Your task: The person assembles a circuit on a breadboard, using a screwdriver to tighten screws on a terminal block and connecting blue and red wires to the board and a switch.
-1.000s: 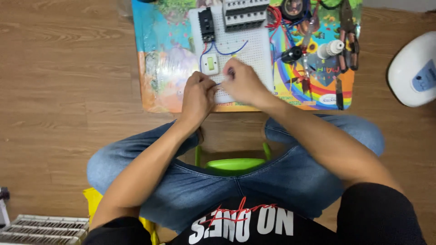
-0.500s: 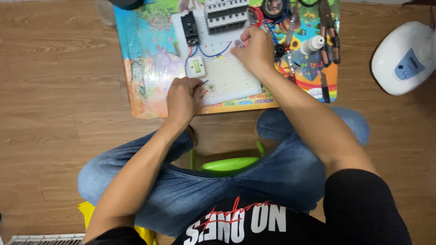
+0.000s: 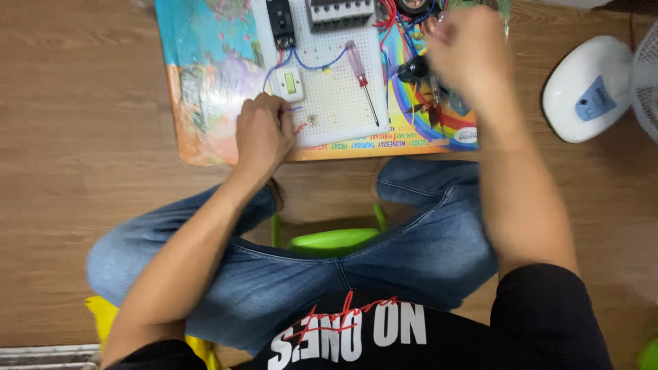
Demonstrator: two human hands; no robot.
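left hand (image 3: 264, 133): closed fist, resting on the white pegboard (image 3: 343, 103) at its 7 o'clock corner, just below the switch (image 3: 288, 83); what it grips cannot be told. right hand (image 3: 469, 51): blurred, over the tools at 3 o'clock of the board; grip cannot be told. screwdriver (image 3: 361, 75): lies loose on the board, red handle toward 12 o'clock. fan base (image 3: 588, 99): on the floor at far 3 o'clock.
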